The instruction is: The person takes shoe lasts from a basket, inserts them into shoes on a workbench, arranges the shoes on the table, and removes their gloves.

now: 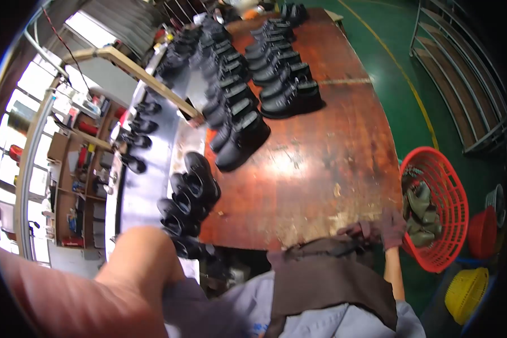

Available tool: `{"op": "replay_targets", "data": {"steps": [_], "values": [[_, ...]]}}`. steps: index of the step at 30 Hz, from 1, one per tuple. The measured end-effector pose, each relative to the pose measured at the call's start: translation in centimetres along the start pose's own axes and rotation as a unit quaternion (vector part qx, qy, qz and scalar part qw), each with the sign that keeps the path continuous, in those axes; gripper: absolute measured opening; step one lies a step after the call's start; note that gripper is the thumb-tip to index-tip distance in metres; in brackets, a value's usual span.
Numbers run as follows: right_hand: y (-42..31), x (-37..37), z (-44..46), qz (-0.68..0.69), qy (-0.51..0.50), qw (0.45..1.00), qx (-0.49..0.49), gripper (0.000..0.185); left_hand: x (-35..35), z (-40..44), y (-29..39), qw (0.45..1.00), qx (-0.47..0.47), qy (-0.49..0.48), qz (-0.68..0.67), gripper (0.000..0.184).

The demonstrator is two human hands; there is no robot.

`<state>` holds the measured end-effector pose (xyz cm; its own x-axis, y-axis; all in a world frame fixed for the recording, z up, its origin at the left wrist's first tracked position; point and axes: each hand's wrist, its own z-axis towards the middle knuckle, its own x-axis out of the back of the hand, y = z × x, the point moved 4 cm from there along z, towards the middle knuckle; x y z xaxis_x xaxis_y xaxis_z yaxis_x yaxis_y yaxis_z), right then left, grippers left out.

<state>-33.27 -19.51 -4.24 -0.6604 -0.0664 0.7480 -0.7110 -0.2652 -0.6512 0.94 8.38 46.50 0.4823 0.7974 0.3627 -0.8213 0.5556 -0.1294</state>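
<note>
My left arm [138,256] is bent, bare and very close to the camera at the lower left. Its hand lies outside the picture. My right hand [392,228], in a dark red glove, is at the near right corner of the wooden table [315,180]. A crumpled dark red cloth [357,230], similar in colour to the glove, touches or lies right beside it. The fingers are too indistinct to show whether they grip it. A dark brown apron [332,279] covers my front. Close by on the right is a red plastic basket [461,194] with olive-green pieces [422,211] inside.
Black shoes [242,141] stand in long rows on the table, with another group [292,98] beside them. More black shoes [191,194] sit at its left edge, by a metal-topped conveyor [143,191]. A shelf rack [462,73] and yellow basket [466,296] are to the right.
</note>
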Motion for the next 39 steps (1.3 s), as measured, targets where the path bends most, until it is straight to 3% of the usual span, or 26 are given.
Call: {"op": "replay_targets", "data": {"steps": [5,9,11,14,16,18,20,21,23,27,31,37,39], "values": [[-2.3,0.2,-1.2,0.009,-0.031,0.998,0.058,0.031,3.7,1.1,-1.0,0.998,0.039,0.039,0.019,0.062],[0.2,-2.3,-0.6,0.202,-0.132,0.965,-0.099,0.037,5.3,1.2,-1.2,0.998,0.048,0.042,0.023,0.062],[-1.2,-1.7,-0.9,0.112,-0.132,0.981,-0.082,0.039,5.5,0.7,-0.8,0.998,0.052,0.041,0.020,0.062],[-2.2,-1.0,-0.8,-0.118,-0.059,0.991,0.029,0.042,5.2,-0.5,-0.1,0.998,0.042,0.052,0.022,0.063],[-2.1,-0.8,0.5,-0.088,-0.036,0.995,0.033,0.044,4.8,-1.2,0.1,0.998,0.041,0.053,0.020,0.063],[-2.8,-3.0,-3.3,-0.012,-0.097,0.995,-0.032,0.044,3.9,-1.2,-0.2,0.998,0.054,0.027,0.011,0.063],[-6.4,-0.8,-1.0,0.063,-0.159,0.979,-0.114,0.043,3.3,-1.4,-0.3,0.998,0.059,0.023,0.006,0.063],[-6.5,-0.4,-1.4,0.066,-0.157,0.979,-0.109,0.042,3.1,-1.8,-0.1,0.998,0.056,0.025,0.009,0.063],[-3.6,-2.2,0.0,0.014,-0.064,0.998,0.018,0.045,2.8,-2.5,0.7,0.998,0.043,0.035,0.017,0.064],[-4.7,-1.5,-1.4,-0.060,-0.135,0.986,-0.075,0.050,1.6,-2.7,0.1,0.998,0.049,0.029,-0.001,0.064],[-5.0,-1.9,-0.8,-0.007,-0.110,0.993,-0.045,0.054,-0.2,-2.5,0.5,0.999,0.031,0.019,-0.002,0.065],[-5.3,-2.9,0.5,0.033,-0.153,0.986,-0.065,0.049,-2.2,-2.7,0.0,0.999,0.040,0.008,-0.018,0.065],[-6.8,-2.9,0.4,0.121,-0.169,0.973,-0.099,0.054,-2.6,-3.0,-0.1,0.999,0.044,0.010,-0.017,0.066]]}}
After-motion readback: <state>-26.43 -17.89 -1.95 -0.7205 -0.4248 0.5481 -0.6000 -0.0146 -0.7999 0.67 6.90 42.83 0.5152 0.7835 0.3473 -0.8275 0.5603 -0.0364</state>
